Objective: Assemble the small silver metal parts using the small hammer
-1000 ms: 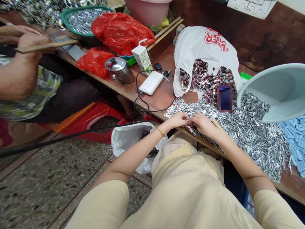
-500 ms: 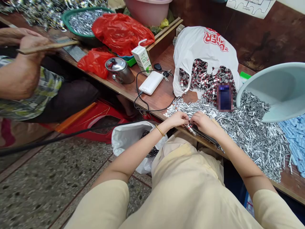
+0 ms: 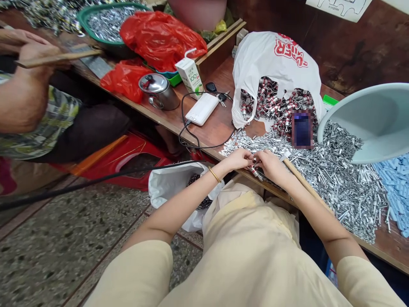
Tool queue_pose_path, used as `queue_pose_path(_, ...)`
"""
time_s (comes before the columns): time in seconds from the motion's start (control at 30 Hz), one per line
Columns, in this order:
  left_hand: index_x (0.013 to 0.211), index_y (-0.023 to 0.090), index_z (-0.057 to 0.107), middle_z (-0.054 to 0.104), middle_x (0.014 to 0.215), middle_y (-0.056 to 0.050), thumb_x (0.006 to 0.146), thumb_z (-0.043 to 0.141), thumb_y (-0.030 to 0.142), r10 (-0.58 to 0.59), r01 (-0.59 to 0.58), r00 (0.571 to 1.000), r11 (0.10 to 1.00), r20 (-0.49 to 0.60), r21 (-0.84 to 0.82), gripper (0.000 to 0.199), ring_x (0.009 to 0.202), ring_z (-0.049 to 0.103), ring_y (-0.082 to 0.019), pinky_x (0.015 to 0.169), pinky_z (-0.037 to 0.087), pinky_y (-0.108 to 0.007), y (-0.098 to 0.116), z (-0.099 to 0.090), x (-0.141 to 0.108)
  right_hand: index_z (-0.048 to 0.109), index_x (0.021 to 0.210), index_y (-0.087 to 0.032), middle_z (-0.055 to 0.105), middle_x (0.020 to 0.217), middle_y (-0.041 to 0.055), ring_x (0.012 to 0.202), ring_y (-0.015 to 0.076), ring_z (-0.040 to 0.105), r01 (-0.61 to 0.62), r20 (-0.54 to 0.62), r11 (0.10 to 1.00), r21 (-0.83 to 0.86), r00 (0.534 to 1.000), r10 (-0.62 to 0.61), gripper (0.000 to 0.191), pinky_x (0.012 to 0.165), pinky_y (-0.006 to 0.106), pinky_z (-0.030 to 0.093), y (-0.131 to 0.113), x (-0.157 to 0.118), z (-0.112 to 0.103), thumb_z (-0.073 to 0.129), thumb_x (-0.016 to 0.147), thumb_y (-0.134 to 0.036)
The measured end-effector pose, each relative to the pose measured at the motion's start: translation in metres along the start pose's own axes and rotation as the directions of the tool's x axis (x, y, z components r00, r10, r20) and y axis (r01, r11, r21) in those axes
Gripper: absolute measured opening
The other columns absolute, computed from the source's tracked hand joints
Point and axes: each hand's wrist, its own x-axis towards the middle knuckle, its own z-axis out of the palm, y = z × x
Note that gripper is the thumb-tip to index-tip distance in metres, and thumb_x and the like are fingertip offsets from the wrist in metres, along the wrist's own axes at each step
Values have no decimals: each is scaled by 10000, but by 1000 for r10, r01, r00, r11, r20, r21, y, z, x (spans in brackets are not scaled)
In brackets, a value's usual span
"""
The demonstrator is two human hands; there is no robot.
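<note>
My left hand point(image 3: 239, 160) and my right hand point(image 3: 270, 165) meet at the table's front edge, both with fingers pinched together. Between them is a small red-and-silver metal piece point(image 3: 254, 172), its lower end sticking out below my fingertips; the fingers cover the rest. Loose silver metal parts point(image 3: 348, 187) lie in a heap just beyond my hands and to their right. Beside my right forearm lies a wooden stick point(image 3: 303, 182), partly hidden by the arm. A white plastic bag point(image 3: 255, 53) full of similar red-and-silver pieces point(image 3: 271, 102) stands behind the heap.
A grey-green basin point(image 3: 377, 119) tips over the heap, with light-blue strips point(image 3: 396, 187) at the right. To the left are a power bank point(image 3: 202, 109) with its cable, a drink carton point(image 3: 190, 76) and a metal mug point(image 3: 159, 91). A white sack point(image 3: 159, 185) stands below; a co-worker's arm point(image 3: 28, 94) is far left.
My right forearm has shifted slightly, and more of the wooden stick shows beside it. A dark long shape under my right hand no longer shows. My fingers stay together at the metal piece.
</note>
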Motion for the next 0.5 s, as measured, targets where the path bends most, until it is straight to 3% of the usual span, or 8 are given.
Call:
queue_pose_path(0.17,582,147,607,563,532,22,625,558,153,-60,61,998,995,15,-80,65,515,499,-110,526,355,-215,1,2,0,639,863,-202,671,865,73,899,247,551,-98,-37,995,14,994,98,78,793,347,423,4,0,5,632,908,-138)
queue_pose_path(0.37,557,140,604,537,498,36,624,567,127,-34,40,998,994,60,-98,78,492,478,-94,515,357,-202,4,-2,1,637,766,-189,677,840,82,872,236,555,-143,71,987,-74,986,148,169,770,324,401,-1,12,-3,613,868,-58)
queue_pose_path(0.5,629,125,661,600,547,36,639,614,131,-55,70,993,985,102,-158,48,527,530,-89,554,430,-190,2,-6,1,655,782,-169,675,813,82,848,222,557,-126,157,980,-153,976,150,178,774,310,384,-6,19,-10,576,867,-35)
